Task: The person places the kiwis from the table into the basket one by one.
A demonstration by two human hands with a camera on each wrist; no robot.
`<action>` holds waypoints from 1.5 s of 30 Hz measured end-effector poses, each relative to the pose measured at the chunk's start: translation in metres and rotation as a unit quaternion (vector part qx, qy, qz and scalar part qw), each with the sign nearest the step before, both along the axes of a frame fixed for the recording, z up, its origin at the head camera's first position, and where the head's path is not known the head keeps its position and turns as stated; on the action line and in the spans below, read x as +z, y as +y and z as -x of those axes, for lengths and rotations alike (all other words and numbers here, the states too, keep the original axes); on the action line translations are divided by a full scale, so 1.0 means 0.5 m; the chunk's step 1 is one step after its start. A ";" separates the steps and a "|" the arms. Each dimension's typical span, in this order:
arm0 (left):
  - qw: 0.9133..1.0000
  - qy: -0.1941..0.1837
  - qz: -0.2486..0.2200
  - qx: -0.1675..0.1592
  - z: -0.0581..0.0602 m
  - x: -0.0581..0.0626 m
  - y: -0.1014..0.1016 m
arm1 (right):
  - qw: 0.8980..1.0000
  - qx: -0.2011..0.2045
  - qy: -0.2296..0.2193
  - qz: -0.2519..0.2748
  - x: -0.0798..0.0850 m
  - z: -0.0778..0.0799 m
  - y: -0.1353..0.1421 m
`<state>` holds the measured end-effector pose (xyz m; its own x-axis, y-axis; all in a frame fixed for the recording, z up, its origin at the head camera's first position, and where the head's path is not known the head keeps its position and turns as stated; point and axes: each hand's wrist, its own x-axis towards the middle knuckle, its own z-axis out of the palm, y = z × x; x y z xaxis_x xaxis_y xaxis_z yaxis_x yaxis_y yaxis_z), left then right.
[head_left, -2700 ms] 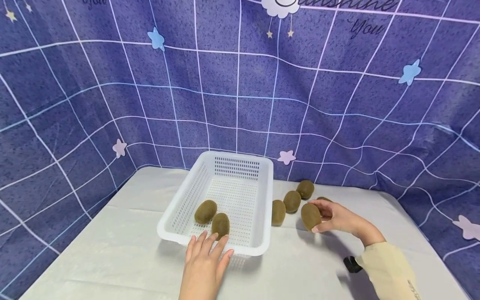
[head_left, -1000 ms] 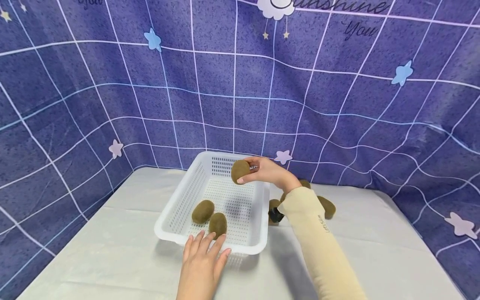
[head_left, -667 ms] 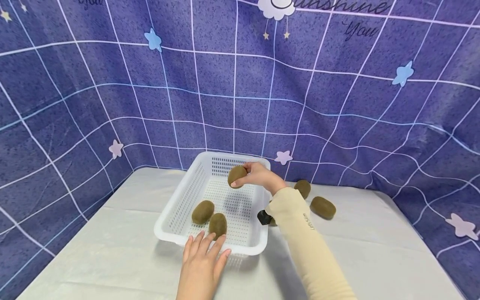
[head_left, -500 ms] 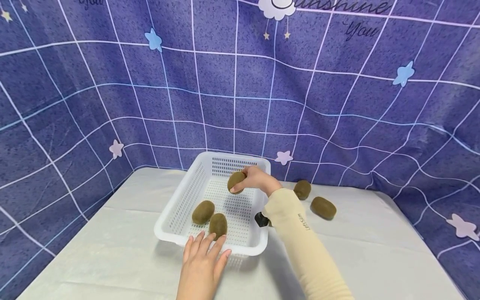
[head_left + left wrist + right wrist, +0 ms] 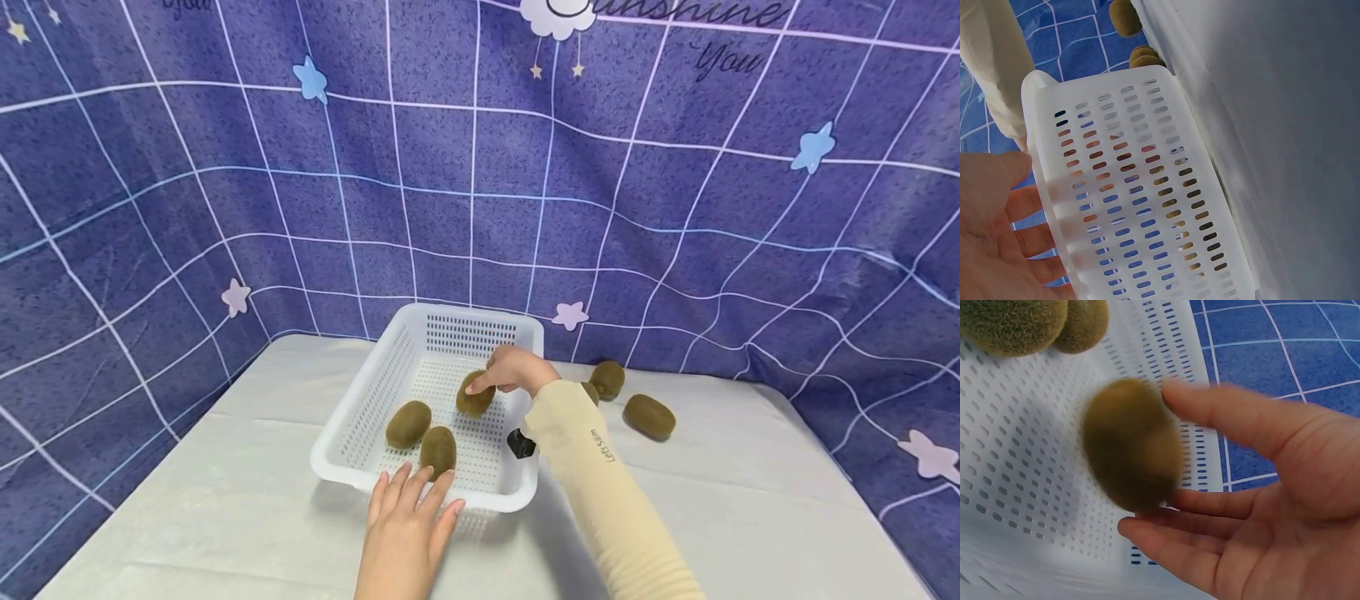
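Observation:
My left hand (image 5: 405, 521) rests with extended fingers over the near rim of a white perforated basket (image 5: 345, 433); in the left wrist view its fingers (image 5: 1035, 239) pass behind the rim. My right hand (image 5: 517, 371) reaches down inside the basket's right half. At its fingertips is a brown fuzzy kiwi (image 5: 1132, 450), blurred in the right wrist view, where thumb and fingers stand spread around it. Two more kiwis, one at left (image 5: 408, 423) and one nearer (image 5: 438, 450), lie on the basket floor close to the left fingertips.
Right of the basket, on the white-covered table (image 5: 225, 483), lie a kiwi on its side (image 5: 649, 417), another behind it (image 5: 607, 380) and one partly hidden by the right sleeve (image 5: 600, 467). A purple-blue gridded cloth (image 5: 480, 167) hangs behind the table.
My right hand carried a kiwi from the table leftward over the basket, then lowered it inside; its fingers have now loosened around it. The left hand has stayed at the near rim.

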<state>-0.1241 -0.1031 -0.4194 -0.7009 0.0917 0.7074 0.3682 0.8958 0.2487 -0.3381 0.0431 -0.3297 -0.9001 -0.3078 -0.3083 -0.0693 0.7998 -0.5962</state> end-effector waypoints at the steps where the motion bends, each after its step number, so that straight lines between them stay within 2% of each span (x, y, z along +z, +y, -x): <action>1: 1.000 0.000 0.001 0.000 0.000 -0.001 0.000 | 1.000 -0.007 -0.010 0.010 -0.001 0.000 0.001; 5: 1.000 0.000 0.001 -0.001 0.001 -0.001 0.002 | 0.999 -0.014 -0.019 0.027 -0.001 -0.002 0.003; 13: 1.000 -0.002 0.003 0.000 0.003 -0.001 0.001 | 0.998 -0.001 -0.030 0.061 0.014 -0.008 0.007; 21: 1.000 -0.015 0.000 -0.002 0.001 0.007 0.002 | 0.998 0.019 -0.001 0.058 0.046 -0.017 0.014; 24: 1.000 -0.013 0.001 -0.002 0.001 0.006 0.003 | 0.997 0.020 0.005 0.075 0.055 -0.019 0.021; 30: 1.000 -0.016 0.004 -0.003 0.000 0.002 0.003 | 0.990 0.012 0.012 0.142 0.067 -0.019 0.052; 38: 1.000 -0.014 0.002 -0.002 0.001 0.002 0.000 | 0.977 0.035 0.052 0.202 0.072 -0.021 0.105; 45: 1.000 -0.003 0.002 -0.005 0.000 -0.001 0.000 | 0.969 0.051 0.084 0.227 0.084 -0.028 0.149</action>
